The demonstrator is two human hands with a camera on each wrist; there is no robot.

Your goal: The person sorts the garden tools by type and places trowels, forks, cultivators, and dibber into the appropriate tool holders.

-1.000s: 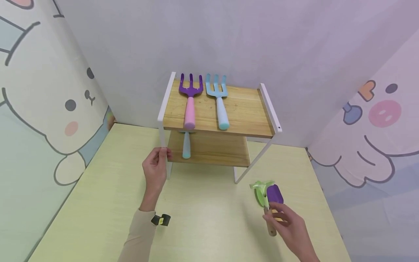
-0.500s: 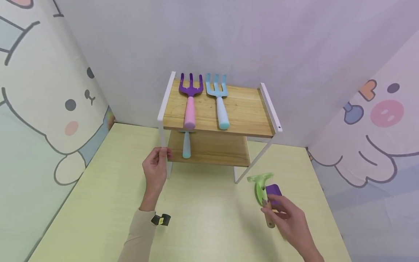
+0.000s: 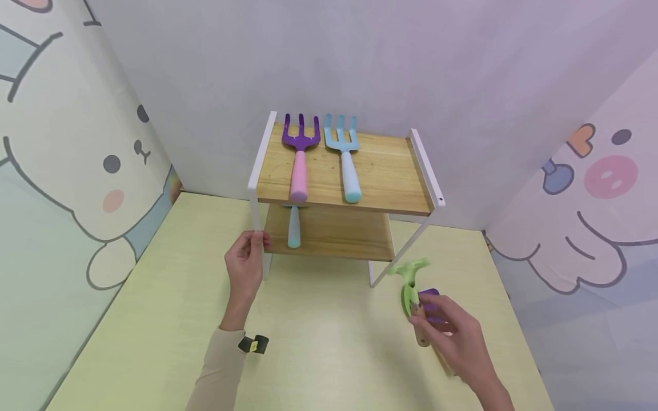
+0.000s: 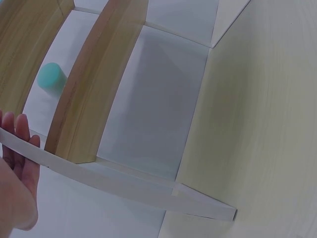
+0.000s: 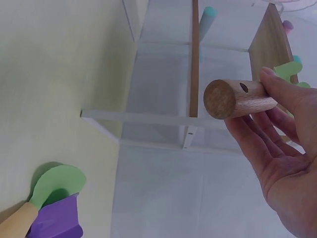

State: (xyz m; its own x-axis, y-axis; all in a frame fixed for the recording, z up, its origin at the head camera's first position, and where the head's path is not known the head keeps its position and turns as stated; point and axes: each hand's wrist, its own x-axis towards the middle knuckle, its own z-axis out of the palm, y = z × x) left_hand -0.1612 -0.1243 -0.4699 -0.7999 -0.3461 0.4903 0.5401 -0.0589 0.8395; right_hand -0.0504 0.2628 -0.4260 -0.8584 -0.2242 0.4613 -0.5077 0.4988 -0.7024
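My right hand pinches the wooden handle of a green garden fork, raised over the table at the right. Its prongs look blurred in the head view, and part of the green head shows past my thumb in the right wrist view. My left hand holds the white left front leg of a two-tier wooden shelf, fingers behind it. On the top board lie a purple fork with pink handle and a light-blue fork. Another light-blue handle pokes out on the lower board.
Below the right hand, a green trowel and a purple trowel lie on the table, partly overlapping. A black strap-like item sits by the left sleeve. A pale curtain hangs close behind the shelf.
My right hand has lifted the green fork up and away from the trowels, toward the shelf's right front leg. The left hand stays on its leg.
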